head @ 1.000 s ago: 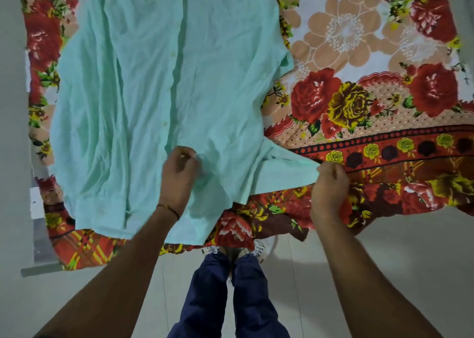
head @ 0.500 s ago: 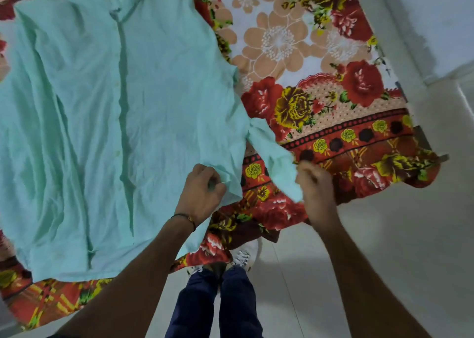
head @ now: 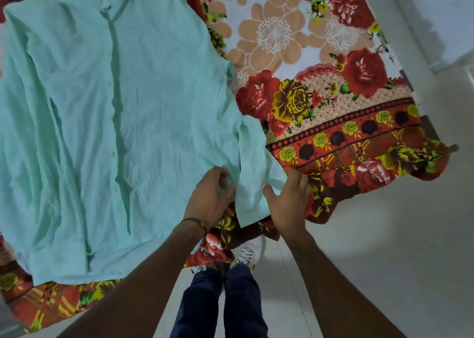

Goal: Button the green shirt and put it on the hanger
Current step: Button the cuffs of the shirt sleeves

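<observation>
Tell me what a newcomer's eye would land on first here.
The pale green shirt dominates, spread front-up and wrinkled across the left and centre of the view. Beneath it and out to the right, the loud red-and-yellow floral sheet competes for attention. At lower centre, both hands meet at the shirt's near sleeve: the left hand bunches fabric beside it, and the right hand touches its outer edge.

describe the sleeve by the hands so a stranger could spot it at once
A green shirt lies spread front-up on the left of a red floral bedsheet. At its right in view, the sleeve runs down to the bed's near edge, between the left hand and right hand. It is the only narrow green strip, set off from the shirt's broad body by a fold.
</observation>
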